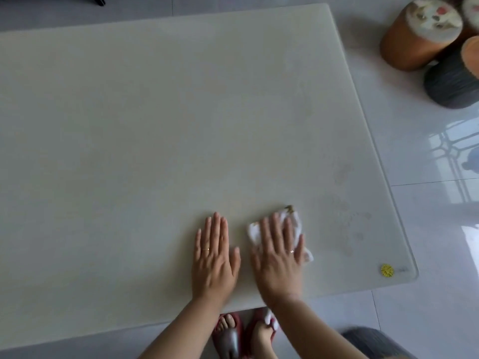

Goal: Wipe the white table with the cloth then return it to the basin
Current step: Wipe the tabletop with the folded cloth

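Note:
The white table [155,125] fills most of the head view. A small white patterned cloth [295,221] lies near its front edge, right of centre. My right hand [281,257] presses flat on the cloth with fingers spread, covering most of it. My left hand [215,257] rests flat on the bare tabletop just left of it, holding nothing. Faint smudges mark the table to the right of the cloth. No basin is in view.
A small yellow sticker [387,270] sits at the table's front right corner. Round stools, one orange [417,35] and one dark grey [453,81], stand on the tiled floor at the upper right. My feet in red slippers [230,332] show below the table's edge.

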`<move>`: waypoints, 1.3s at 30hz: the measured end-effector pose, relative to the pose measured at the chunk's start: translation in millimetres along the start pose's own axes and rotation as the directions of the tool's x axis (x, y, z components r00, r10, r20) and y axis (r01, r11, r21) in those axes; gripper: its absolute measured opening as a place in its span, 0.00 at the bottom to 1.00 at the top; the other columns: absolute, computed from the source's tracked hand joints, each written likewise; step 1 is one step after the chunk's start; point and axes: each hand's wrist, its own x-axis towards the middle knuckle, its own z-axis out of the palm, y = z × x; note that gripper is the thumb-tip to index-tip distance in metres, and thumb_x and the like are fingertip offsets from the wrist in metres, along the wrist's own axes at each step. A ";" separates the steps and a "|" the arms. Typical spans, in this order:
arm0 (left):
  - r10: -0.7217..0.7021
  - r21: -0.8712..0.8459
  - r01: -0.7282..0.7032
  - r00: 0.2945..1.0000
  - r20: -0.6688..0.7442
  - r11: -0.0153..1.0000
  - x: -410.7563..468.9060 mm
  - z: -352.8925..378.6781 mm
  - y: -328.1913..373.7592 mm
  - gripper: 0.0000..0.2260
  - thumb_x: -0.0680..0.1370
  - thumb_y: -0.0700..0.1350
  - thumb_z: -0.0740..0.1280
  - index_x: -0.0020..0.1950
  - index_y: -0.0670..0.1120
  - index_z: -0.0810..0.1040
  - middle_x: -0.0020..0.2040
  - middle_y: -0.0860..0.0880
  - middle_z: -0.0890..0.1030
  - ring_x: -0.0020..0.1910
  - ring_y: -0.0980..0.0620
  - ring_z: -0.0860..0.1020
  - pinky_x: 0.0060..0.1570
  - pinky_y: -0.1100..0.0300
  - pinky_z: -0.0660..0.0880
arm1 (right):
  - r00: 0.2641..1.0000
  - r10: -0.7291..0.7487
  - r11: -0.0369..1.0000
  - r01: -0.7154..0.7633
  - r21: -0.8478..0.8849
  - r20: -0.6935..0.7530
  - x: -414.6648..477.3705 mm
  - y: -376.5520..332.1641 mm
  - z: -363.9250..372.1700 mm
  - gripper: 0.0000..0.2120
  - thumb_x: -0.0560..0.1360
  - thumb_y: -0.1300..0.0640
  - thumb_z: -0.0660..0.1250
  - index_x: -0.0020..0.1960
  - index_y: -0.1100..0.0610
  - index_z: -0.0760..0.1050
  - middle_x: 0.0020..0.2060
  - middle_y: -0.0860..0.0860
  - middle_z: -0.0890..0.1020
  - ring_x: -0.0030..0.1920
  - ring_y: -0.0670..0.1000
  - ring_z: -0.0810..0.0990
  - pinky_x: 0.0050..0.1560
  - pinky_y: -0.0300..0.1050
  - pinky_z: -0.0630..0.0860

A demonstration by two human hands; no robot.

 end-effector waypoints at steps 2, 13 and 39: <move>-0.003 0.019 0.003 1.000 0.005 1.000 -2.4 1.2 -0.5 0.28 0.76 0.49 0.53 0.74 0.39 0.60 0.75 0.40 0.59 0.75 0.43 0.59 0.71 0.45 0.56 | 0.973 -0.228 0.972 0.229 -0.051 0.030 -15.2 10.2 2.4 0.28 0.77 0.43 0.52 0.74 0.51 0.57 0.74 0.52 0.59 0.75 0.54 0.52 0.71 0.59 0.51; 0.000 0.037 -0.001 1.000 0.009 0.999 -1.6 -1.4 2.6 0.27 0.78 0.51 0.52 0.74 0.38 0.61 0.75 0.40 0.61 0.74 0.42 0.60 0.71 0.46 0.55 | 0.971 0.237 0.971 -0.236 0.038 -0.020 -34.2 23.4 -0.5 0.31 0.75 0.41 0.42 0.76 0.51 0.49 0.75 0.49 0.44 0.76 0.52 0.40 0.74 0.56 0.39; -0.026 0.033 0.027 0.999 -0.023 0.999 4.6 -5.0 8.9 0.30 0.76 0.52 0.51 0.74 0.37 0.60 0.74 0.38 0.61 0.74 0.41 0.61 0.72 0.45 0.56 | 0.948 -0.305 0.936 0.317 -0.151 0.093 -43.1 150.8 -34.8 0.28 0.79 0.39 0.45 0.74 0.51 0.58 0.74 0.51 0.60 0.76 0.52 0.51 0.72 0.56 0.51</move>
